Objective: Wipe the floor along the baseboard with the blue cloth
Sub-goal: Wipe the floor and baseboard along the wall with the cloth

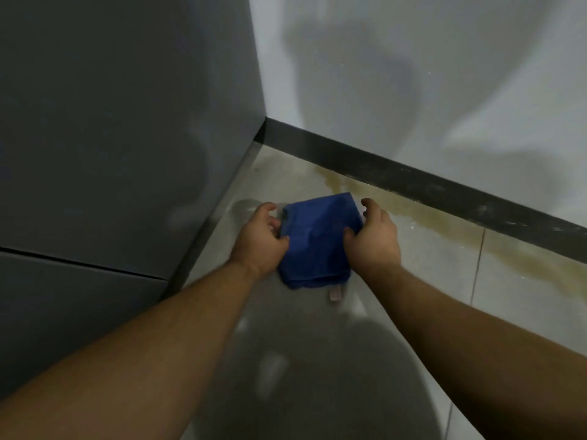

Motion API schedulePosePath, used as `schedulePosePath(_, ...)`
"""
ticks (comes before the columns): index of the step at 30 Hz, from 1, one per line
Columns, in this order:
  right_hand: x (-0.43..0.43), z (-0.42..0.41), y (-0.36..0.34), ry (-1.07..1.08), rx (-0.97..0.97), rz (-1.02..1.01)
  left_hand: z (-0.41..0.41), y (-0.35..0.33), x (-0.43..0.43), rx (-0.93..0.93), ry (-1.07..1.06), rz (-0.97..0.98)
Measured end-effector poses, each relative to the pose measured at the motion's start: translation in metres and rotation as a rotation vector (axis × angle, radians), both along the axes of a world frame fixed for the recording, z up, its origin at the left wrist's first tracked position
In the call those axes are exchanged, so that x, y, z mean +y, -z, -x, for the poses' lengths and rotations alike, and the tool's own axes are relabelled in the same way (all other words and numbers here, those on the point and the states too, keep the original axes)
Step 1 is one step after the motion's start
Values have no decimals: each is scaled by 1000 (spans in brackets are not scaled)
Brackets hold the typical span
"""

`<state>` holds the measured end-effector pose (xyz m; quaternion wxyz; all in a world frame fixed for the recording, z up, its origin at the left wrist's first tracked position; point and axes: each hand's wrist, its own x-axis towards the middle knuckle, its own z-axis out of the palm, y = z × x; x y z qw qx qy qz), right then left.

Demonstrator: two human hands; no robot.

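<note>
A folded blue cloth (pixel 317 239) with a small pale tag at its near edge is held between both hands just above the pale tiled floor (pixel 428 265). My left hand (pixel 260 236) grips its left side. My right hand (pixel 371 236) grips its right side with the thumb on top. A dark baseboard (pixel 413 182) runs along the foot of the white wall from the corner to the right. A yellowish-brown stain (pixel 476 239) lies on the floor along the baseboard, starting just beyond the cloth.
A tall grey cabinet (pixel 127 138) fills the left side and meets the wall at the corner. Its dark plinth runs along the floor beside my left arm. Tile joints cross the floor at the right.
</note>
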<state>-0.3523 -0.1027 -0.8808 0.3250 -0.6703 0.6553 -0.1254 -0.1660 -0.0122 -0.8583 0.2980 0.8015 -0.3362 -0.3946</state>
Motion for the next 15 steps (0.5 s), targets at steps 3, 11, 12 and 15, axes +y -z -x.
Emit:
schedulePosePath(3,7,-5,15,-327,183,254,-8,15,14,-268,180,-39)
schedulePosePath(11,7,-46,57,-651,383,125,-10,42,24,-532,370,-145)
schedulePosePath(12,10,-45,60,-632,400,127,-10,43,25,-538,375,-139)
schedulePosePath(15,26,-43,66,-617,447,154,-15,48,27,-563,419,-119)
